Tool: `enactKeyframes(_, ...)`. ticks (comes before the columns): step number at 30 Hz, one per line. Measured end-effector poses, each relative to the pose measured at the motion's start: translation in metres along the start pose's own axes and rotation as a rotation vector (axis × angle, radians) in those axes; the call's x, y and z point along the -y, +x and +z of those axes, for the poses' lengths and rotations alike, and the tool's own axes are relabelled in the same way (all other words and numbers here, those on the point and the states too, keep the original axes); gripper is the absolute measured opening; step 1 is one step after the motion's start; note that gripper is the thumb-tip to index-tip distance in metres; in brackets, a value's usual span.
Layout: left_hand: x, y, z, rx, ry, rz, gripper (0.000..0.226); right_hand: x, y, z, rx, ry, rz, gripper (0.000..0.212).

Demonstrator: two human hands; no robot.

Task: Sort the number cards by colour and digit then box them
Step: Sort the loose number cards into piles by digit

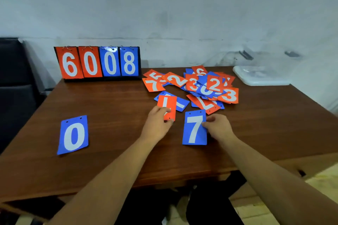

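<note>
A jumbled pile of red and blue number cards [197, 84] lies at the back right of the brown table [113, 107]. My left hand [157, 124] pinches a red card [167, 104] that lies partly over a blue card [181, 104] at the pile's near edge. My right hand [218, 127] holds the right edge of a blue 7 card [194, 128], which stands just in front of the pile. A blue 0 card [73, 135] lies flat by itself near the table's front left.
A flip scoreboard [98, 63] showing red 6, red 0, blue 0, blue 8 stands at the back left. A clear plastic box with a white lid [261, 78] sits at the back right corner. A dark chair [14, 82] is at the left.
</note>
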State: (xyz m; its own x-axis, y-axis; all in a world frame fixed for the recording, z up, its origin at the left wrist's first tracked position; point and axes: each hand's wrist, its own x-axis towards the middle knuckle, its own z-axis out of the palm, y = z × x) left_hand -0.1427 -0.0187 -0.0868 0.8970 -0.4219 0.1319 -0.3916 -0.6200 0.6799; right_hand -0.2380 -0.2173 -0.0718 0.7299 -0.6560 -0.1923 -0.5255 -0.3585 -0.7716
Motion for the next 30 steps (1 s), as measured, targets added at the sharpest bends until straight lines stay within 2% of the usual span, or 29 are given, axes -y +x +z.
enactKeyframes(2, 0.001, 0.019, 0.008, 0.061, 0.197, 0.071, 0.054, -0.006, 0.017, -0.011, -0.024, -0.131, -0.031, 0.007)
enactKeyframes(6, 0.005, 0.047, 0.026, 0.203, 0.416, 0.032, 0.063, -0.017, 0.04, -0.027, -0.087, -0.277, -0.026, 0.014)
enactKeyframes(11, 0.007, 0.057, 0.037, 0.063, 0.392, 0.081, 0.056, -0.022, 0.054, -0.041, -0.116, -0.441, -0.013, 0.021)
enactKeyframes(14, 0.006, 0.054, 0.033, -0.035, 0.295, 0.132, 0.043, -0.021, 0.057, -0.043, -0.157, -0.461, -0.057, 0.025)
enactKeyframes(17, 0.001, 0.047, 0.022, -0.154, 0.287, 0.236, 0.026, -0.008, 0.059, -0.038, -0.148, -0.333, -0.228, 0.025)
enactKeyframes(20, -0.001, 0.035, 0.004, -0.311, 0.258, 0.323, 0.019, 0.016, 0.056, -0.02, -0.024, -0.157, -0.261, 0.026)
enactKeyframes(21, -0.001, 0.031, -0.004, -0.375, 0.22, 0.311, 0.016, 0.025, 0.054, -0.012, 0.028, -0.036, -0.209, 0.032)
enactKeyframes(23, -0.003, 0.023, -0.02, -0.469, 0.077, 0.208, 0.013, 0.044, 0.047, 0.0, 0.186, 0.278, 0.051, 0.05)
enactKeyframes(26, -0.004, 0.011, -0.04, -0.436, -0.104, 0.164, 0.013, 0.064, 0.037, 0.009, 0.534, 0.667, 0.385, 0.064)
enactKeyframes(28, -0.001, 0.001, -0.047, -0.367, -0.145, 0.228, 0.015, 0.066, 0.03, 0.016, 0.672, 0.828, 0.441, 0.052)
enactKeyframes(30, 0.007, -0.006, -0.053, -0.339, -0.211, 0.268, 0.015, 0.069, 0.024, 0.022, 0.684, 0.84, 0.4, 0.037)
